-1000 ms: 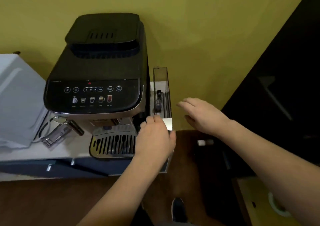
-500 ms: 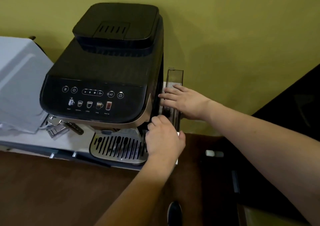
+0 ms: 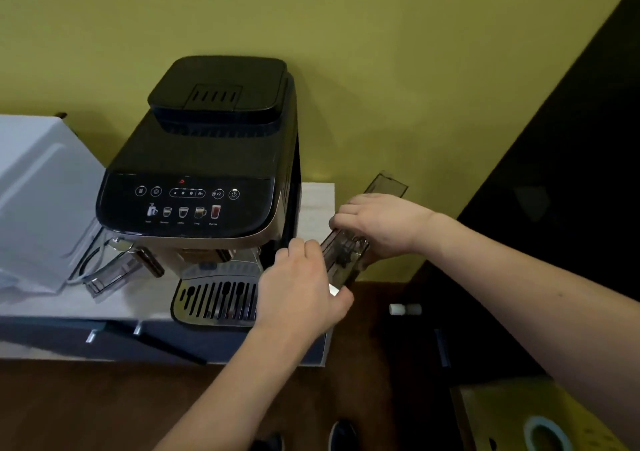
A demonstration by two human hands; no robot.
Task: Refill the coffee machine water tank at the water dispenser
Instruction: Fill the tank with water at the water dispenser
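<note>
A black coffee machine (image 3: 207, 173) stands on a white counter against the yellow wall. Its narrow, smoky clear water tank (image 3: 384, 186) is off the machine's right side, tilted with its far end swung right. My right hand (image 3: 381, 222) grips the tank's middle from above. My left hand (image 3: 304, 288) holds the tank's near end, beside the drip tray (image 3: 214, 298). The water dispenser is not in view.
A white appliance (image 3: 38, 201) sits left of the machine, with a clear plastic part (image 3: 107, 274) in front of it. The counter's right edge (image 3: 329, 312) is by my left hand. Dark furniture (image 3: 561, 191) fills the right; a brown floor lies below.
The tank has come away from the machine's side and tilted to the right. My right hand moved from open air onto the tank; my left hand stayed on its near end.
</note>
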